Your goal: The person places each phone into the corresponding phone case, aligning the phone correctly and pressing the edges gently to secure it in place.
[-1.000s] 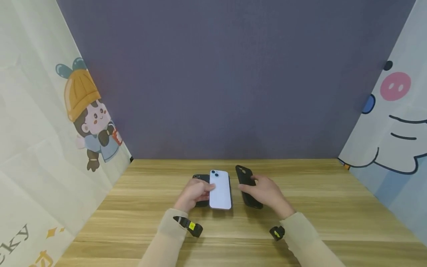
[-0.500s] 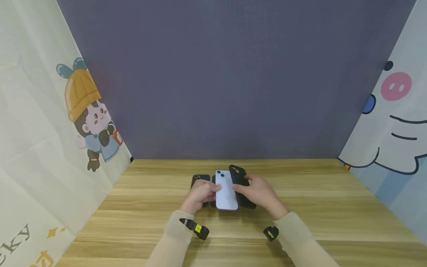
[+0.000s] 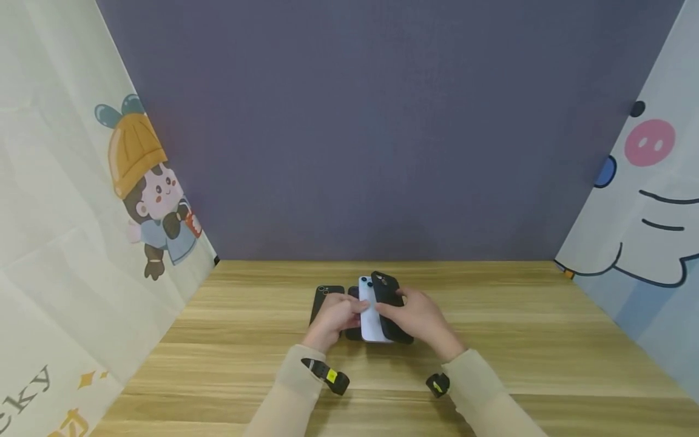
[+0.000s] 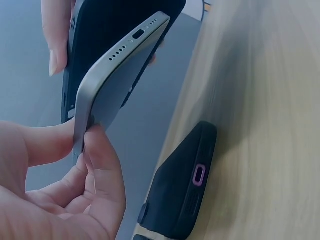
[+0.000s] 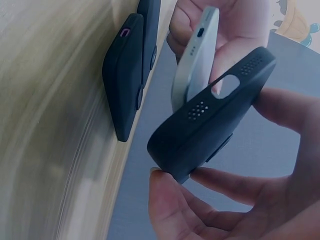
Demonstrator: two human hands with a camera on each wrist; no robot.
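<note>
Pinched between the thumb and fingers of my left hand (image 3: 334,314) is a pale, light-coloured phone (image 3: 369,326), held by its left edge above the table. My right hand (image 3: 419,314) grips a black phone case (image 3: 389,297) along its sides. In the head view the case overlaps the phone's right part. The left wrist view has the phone (image 4: 107,70) tilted against the case (image 4: 100,30), its port end standing out from it. Seen from the right wrist, the case (image 5: 210,117) shows its port cutout and speaker holes, with the phone (image 5: 197,60) entering at an angle.
Two black phones or cased phones lie on the wooden table (image 3: 246,352): one (image 3: 329,295) partly behind my left hand, the other (image 3: 353,334) under the held phone. A purple-rimmed port (image 4: 199,175) shows on one. A dark panel (image 3: 355,133) stands behind the table.
The pale phone has moved right and the black case left, so they went from apart to overlapping. More of the two black items on the table is uncovered.
</note>
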